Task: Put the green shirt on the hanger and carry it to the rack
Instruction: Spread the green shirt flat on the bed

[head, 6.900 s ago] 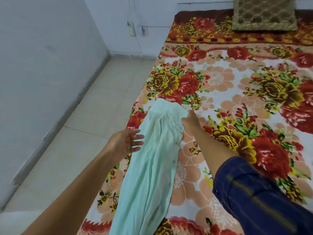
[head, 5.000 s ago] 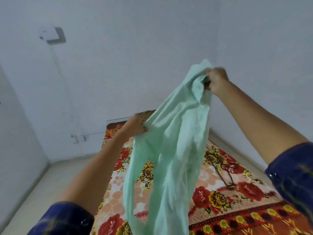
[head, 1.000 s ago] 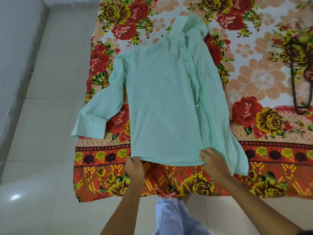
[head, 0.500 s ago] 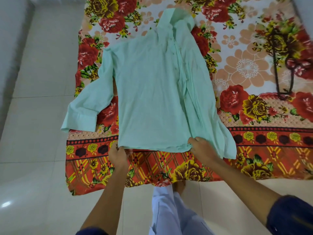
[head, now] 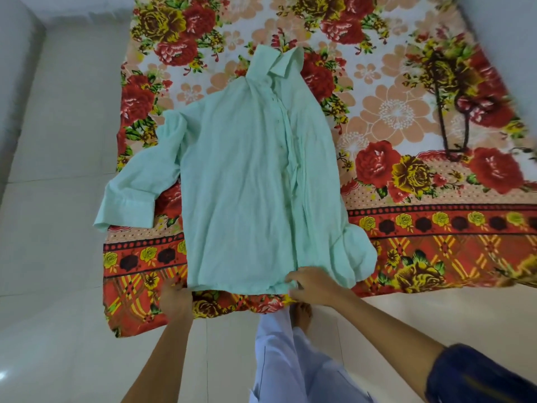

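Fingers point(head: 293, 282) pinching green shirt point(head: 250, 181) hem, floral bedsheet point(head: 406, 117), tiled floor point(head: 58, 141)

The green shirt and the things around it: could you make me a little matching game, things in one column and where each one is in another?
Things:
1. green shirt
2. hanger
3. left hand
4. right hand

Places:
A. pinching the hem's right corner
B. spread flat, collar away from the person
C. lying apart, at the bed's far right
D. at the hem's left corner

Pairs: 1-B, 2-C, 3-D, 4-A
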